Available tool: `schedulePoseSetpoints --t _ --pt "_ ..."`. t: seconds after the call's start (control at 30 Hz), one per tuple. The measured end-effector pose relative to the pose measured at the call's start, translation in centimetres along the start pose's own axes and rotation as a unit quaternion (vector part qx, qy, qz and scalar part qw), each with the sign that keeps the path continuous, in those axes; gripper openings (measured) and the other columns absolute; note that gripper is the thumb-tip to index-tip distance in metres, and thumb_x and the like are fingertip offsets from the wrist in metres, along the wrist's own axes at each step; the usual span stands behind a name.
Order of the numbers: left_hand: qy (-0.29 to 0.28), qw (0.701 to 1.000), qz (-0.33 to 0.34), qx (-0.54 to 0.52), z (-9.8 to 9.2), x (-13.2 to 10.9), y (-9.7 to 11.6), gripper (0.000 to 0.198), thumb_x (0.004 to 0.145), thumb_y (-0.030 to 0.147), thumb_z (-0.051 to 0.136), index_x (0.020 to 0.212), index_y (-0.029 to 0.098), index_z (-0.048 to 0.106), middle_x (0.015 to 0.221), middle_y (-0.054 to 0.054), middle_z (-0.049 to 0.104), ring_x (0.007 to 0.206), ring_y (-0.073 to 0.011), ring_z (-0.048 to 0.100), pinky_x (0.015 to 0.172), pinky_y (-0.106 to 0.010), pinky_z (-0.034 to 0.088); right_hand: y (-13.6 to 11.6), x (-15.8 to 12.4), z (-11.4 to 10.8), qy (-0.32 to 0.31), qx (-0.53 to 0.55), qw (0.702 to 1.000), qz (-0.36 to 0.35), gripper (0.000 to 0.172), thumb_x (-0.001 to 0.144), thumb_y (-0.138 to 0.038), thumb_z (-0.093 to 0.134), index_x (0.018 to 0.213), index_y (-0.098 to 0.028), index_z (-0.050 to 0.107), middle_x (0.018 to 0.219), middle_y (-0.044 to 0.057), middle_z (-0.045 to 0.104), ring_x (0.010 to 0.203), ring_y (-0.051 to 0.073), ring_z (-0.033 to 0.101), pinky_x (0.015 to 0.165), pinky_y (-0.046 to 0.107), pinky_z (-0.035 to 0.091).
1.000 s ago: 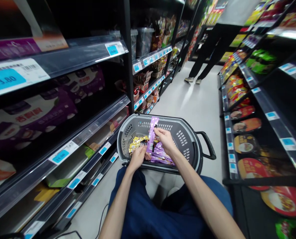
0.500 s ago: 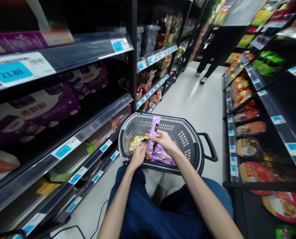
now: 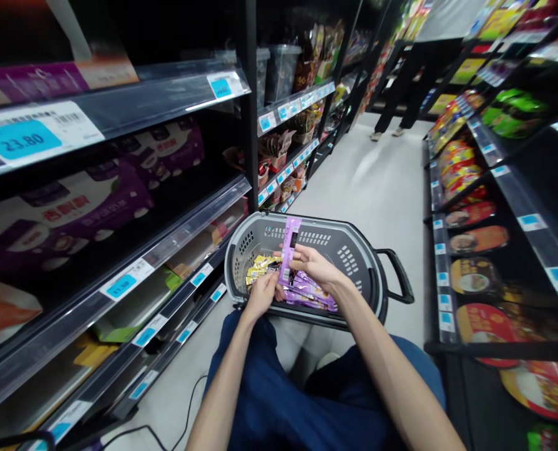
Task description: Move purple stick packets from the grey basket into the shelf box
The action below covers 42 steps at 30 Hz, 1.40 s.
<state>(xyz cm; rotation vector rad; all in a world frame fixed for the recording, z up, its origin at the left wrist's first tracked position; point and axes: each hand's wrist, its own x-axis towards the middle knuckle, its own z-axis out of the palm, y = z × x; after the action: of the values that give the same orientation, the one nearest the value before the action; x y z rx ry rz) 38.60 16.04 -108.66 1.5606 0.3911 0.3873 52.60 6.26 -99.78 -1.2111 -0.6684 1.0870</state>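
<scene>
A grey plastic shopping basket (image 3: pixel 354 247) stands on the floor in front of my knees. Inside it lie yellow packets (image 3: pixel 258 265) on the left and several purple packets (image 3: pixel 309 293) in the middle. Both my hands are over the basket and hold one purple packet (image 3: pixel 290 237) upright. My left hand (image 3: pixel 261 293) grips its lower end. My right hand (image 3: pixel 315 265) grips it by the middle, from the right side.
Dark shelving lines both sides of the aisle: purple boxes (image 3: pixel 95 200) with blue price tags (image 3: pixel 20 139) on the left, bowl noodles (image 3: pixel 476 239) on the right. Another person's legs (image 3: pixel 403 94) stand far down the aisle. A black cable (image 3: pixel 175 421) lies on the floor.
My hands stay on the upright purple packet with only slight shifting. The view has drifted a little, and the person down the aisle has stepped farther away.
</scene>
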Motion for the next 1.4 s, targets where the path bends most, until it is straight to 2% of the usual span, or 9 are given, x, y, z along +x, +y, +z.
schedulePoseSetpoints --t 0.13,0.23,0.3,0.47,0.6,0.73,0.9,1.1,1.4 --pt "0.013 1.000 -0.001 -0.007 0.1 0.2 -0.3 0.050 0.094 0.059 0.042 0.075 0.015 0.059 0.058 -0.002 0.063 0.047 -0.0139 0.058 0.049 -0.025 0.050 0.4 0.3 -0.1 0.021 0.016 1.000 0.000 0.048 0.064 -0.014 0.077 0.110 -0.019 0.066 0.110 0.008 0.072 0.099 0.022 0.068 0.090 0.034 0.051" --pt "0.052 0.997 0.015 -0.046 0.1 0.3 -0.3 0.041 0.089 0.056 0.055 0.101 0.016 0.058 0.083 -0.005 0.067 0.060 -0.0148 0.062 0.048 -0.024 0.052 0.8 0.5 -0.1 0.055 0.027 0.998 0.004 0.046 0.060 -0.016 0.081 0.103 -0.019 0.067 0.102 0.007 0.074 0.090 0.021 0.069 0.082 0.033 0.054" --pt "0.070 0.994 0.027 -0.081 0.1 0.4 -0.2 0.043 0.086 0.053 0.061 0.109 0.018 0.054 0.097 -0.007 0.065 0.071 -0.0162 0.064 0.049 -0.023 0.053 1.0 0.7 0.0 0.082 0.026 0.996 0.001 0.046 0.057 -0.018 0.084 0.099 -0.019 0.067 0.096 0.006 0.074 0.081 0.019 0.069 0.073 0.030 0.055" --pt "0.036 0.996 0.036 -0.076 0.0 0.2 -0.1 0.042 0.083 0.047 0.067 0.110 0.017 0.055 0.092 -0.008 0.066 0.071 -0.0172 0.065 0.052 -0.024 0.054 1.8 1.2 0.1 0.175 -0.025 0.983 -0.045 0.048 0.050 -0.028 0.091 0.089 -0.017 0.067 0.068 0.000 0.068 0.059 0.015 0.064 0.057 0.026 0.054" --pt "-0.008 0.995 0.033 -0.096 0.1 0.1 0.0 0.036 0.088 0.047 0.061 0.103 0.015 0.057 0.084 -0.006 0.067 0.066 -0.0160 0.064 0.055 -0.026 0.056 1.9 1.4 0.4 0.221 -0.105 0.967 -0.065 0.041 0.062 -0.049 0.083 0.079 -0.015 0.067 0.057 0.001 0.062 0.050 0.015 0.059 0.050 0.029 0.055" --pt "-0.007 0.994 0.030 -0.103 0.0 0.1 0.0 0.036 0.090 0.050 0.057 0.099 0.015 0.057 0.078 -0.004 0.067 0.061 -0.0153 0.064 0.053 -0.024 0.053 1.7 1.3 0.5 0.224 -0.112 0.966 -0.070 0.043 0.069 -0.057 0.075 0.076 -0.016 0.067 0.056 0.001 0.059 0.049 0.015 0.058 0.050 0.029 0.055" --pt "-0.024 0.994 0.024 -0.103 -0.2 0.0 0.0 0.035 0.089 0.051 0.058 0.093 0.016 0.054 0.077 -0.004 0.068 0.063 -0.0162 0.065 0.054 -0.024 0.053 1.9 1.4 0.3 0.219 -0.127 0.965 -0.064 0.041 0.069 -0.056 0.075 0.074 -0.016 0.067 0.055 0.002 0.060 0.048 0.015 0.057 0.048 0.028 0.052" --pt "-0.026 0.994 0.023 -0.104 -0.3 -0.1 0.1 0.035 0.088 0.050 0.059 0.094 0.016 0.055 0.076 -0.004 0.068 0.063 -0.0167 0.065 0.054 -0.025 0.052 2.3 1.5 0.0 0.211 -0.147 0.964 -0.071 0.042 0.071 -0.058 0.073 0.073 -0.017 0.065 0.054 0.001 0.060 0.046 0.015 0.057 0.047 0.028 0.051" --pt "-0.024 0.998 0.013 -0.057 -0.2 -0.4 0.4 0.032 0.091 0.050 0.055 0.092 0.018 0.052 0.072 -0.002 0.069 0.060 -0.0163 0.064 0.056 -0.025 0.051 2.4 1.3 -0.4 0.189 -0.249 0.944 -0.108 0.045 0.078 -0.062 0.066 0.074 -0.017 0.062 0.055 0.002 0.062 0.050 0.016 0.059 0.051 0.025 0.048"
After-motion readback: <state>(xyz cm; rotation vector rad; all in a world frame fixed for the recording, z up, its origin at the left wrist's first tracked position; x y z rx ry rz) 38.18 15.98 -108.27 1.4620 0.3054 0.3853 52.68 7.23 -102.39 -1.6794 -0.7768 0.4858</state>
